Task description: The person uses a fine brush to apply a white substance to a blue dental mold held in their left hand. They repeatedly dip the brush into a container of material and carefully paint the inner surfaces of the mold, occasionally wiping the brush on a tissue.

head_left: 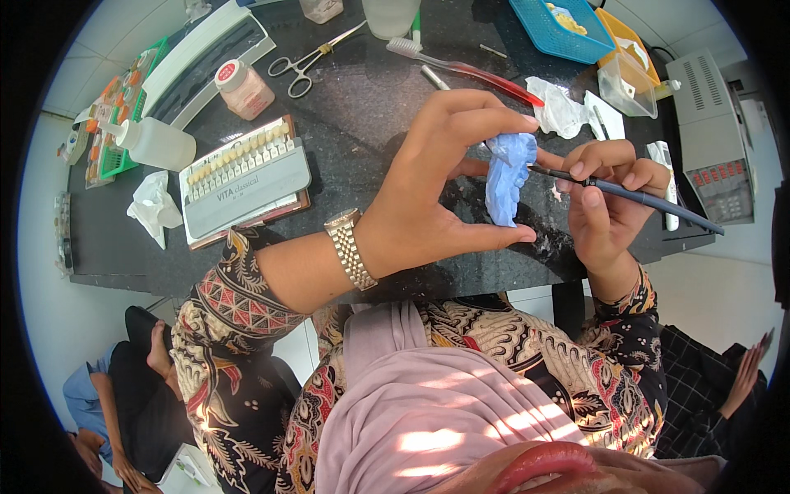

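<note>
My left hand (415, 185) holds a light blue dental cast (507, 183) upright above the dark worktop, gripped between the thumb below and the fingers above. Tooth shapes show along the cast's edge. In my right hand (607, 206), a slim dark-handled brush (658, 204) is pinched between thumb and fingers. Its handle points out to the right, and its thin end reaches the right side of the cast; the very tip is too small to make out. A gold-coloured watch (350, 249) is on my left wrist.
Left on the dark worktop (354, 107) are a tooth shade guide (247, 177), a squeeze bottle (156, 142), a jar of pink powder (244, 90) and scissor-like forceps (306, 67). Beyond my hands lie a red toothbrush (469, 70), crumpled tissue (559, 107) and a blue basket (564, 33). Other people sit at both sides.
</note>
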The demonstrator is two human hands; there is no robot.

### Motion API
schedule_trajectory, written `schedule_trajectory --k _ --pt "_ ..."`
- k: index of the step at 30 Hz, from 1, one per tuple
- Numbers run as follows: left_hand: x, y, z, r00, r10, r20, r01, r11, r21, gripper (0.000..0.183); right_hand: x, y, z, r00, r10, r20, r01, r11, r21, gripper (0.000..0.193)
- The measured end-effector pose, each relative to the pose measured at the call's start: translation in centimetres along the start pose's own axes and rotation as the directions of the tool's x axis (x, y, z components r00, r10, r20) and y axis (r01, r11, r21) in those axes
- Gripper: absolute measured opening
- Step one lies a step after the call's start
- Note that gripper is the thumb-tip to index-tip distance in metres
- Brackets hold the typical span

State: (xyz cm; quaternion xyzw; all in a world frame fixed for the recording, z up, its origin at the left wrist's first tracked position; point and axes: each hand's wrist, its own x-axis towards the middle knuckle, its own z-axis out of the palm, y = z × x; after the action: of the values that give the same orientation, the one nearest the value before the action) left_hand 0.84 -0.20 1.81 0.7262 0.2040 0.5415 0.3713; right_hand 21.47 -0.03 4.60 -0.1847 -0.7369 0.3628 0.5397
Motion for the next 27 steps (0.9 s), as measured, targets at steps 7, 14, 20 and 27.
schedule_trajectory --k 7,14,20,27 --pt "0.05 -0.1 -0.05 1.0 -0.001 0.01 0.001 1.0 -0.003 0.09 -0.01 0.02 -0.84 0.994 -0.01 0.11 0.007 0.999 0.034 0.034" --pt "0.03 0.12 -0.14 1.0 -0.015 0.015 0.015 1.0 0.016 0.09 -0.04 0.0 -0.75 0.994 -0.021 0.111 0.017 0.999 0.033 0.033" --pt "0.02 0.04 -0.08 1.0 -0.021 0.011 0.021 1.0 0.019 0.09 -0.15 0.14 -0.76 0.994 -0.017 0.111 0.014 1.0 0.027 0.034" --pt "0.04 0.1 -0.12 1.0 0.004 0.005 -0.004 1.0 0.031 0.09 -0.07 0.03 -0.68 0.994 -0.032 0.105 0.03 0.999 0.021 0.033"
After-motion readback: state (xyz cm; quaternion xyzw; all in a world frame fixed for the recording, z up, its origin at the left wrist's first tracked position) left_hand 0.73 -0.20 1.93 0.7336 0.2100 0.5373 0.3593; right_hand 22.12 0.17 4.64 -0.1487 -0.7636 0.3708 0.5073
